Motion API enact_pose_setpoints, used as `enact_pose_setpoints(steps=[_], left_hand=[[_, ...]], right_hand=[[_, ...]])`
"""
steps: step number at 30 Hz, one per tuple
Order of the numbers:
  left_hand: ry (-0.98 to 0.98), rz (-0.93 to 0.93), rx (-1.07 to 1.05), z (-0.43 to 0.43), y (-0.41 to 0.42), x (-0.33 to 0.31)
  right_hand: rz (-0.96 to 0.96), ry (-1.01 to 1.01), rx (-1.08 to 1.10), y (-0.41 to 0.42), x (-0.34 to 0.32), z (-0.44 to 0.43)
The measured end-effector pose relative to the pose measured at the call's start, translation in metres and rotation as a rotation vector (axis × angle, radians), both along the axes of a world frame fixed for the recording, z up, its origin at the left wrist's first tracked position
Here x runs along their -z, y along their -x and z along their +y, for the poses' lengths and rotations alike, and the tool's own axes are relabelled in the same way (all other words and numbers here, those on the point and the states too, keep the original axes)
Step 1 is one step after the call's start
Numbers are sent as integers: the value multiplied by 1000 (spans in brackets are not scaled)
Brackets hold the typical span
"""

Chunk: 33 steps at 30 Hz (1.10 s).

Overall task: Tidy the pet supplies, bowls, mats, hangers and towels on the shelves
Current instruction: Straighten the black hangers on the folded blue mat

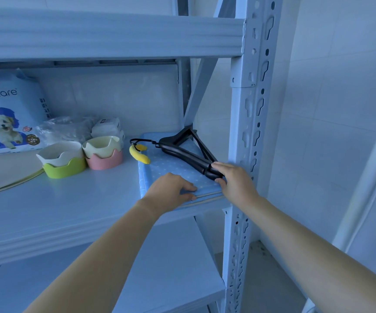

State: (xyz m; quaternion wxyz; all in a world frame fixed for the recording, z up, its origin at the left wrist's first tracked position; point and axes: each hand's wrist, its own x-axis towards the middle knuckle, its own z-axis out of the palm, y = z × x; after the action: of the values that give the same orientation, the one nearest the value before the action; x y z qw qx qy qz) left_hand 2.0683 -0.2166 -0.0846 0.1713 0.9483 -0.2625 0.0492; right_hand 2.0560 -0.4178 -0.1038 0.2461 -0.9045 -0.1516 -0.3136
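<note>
Progress: partly done, by my reading.

- The blue mat (171, 168) lies folded flat at the right end of the shelf (69, 199), roughly square to the front lip.
- The black hangers (187, 152) lie bundled on top of the mat, hooks pointing left.
- The banana toy (140, 155) overlaps the mat's left edge.
- Left of the mat, 2 bowls sit side by side: the pink-based bowl (103, 158), then the green-based bowl (64, 166).
- Further left and behind are a crumpled clear bag (65, 129) and an upright pet-pad pack (6, 118).

Hands: the left hand (171, 190) pinches the mat's near edge, fingers on top. The right hand (234, 179) is curled round the near end of the hangers, at the mat's front right corner.

Left to do, probably: settle the hangers, then deal with the loose bag and the toy. I could identify no towels.

Materials:
- Mat: soft fabric with white dots and a pale trimmed edge.
- Hangers: smooth, rigid, thick rounded shoulders.
- Bowls: glossy cream inserts in scalloped bases.
- Shelf: painted metal.
</note>
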Motion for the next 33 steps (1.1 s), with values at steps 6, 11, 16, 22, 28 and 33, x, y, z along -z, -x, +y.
enact_pose_setpoints(steps=[6,11,16,22,28,33], left_hand=[[29,20,-18,5,-24,1],[25,14,-19,8,-43,1],[21,11,-20,11,-63,2],[22,12,-12,14,-83,3],[80,27,15,19,-94,-5],[65,-68,-88,28,-109,-16]], right_hand=[[-13,11,-4,-25,0,6],[21,34,5,-45,0,12],[63,46,38,-67,1,17],[82,67,31,-85,-2,19],[31,69,46,-94,-7,21],[48,90,59,-108,-20,26]])
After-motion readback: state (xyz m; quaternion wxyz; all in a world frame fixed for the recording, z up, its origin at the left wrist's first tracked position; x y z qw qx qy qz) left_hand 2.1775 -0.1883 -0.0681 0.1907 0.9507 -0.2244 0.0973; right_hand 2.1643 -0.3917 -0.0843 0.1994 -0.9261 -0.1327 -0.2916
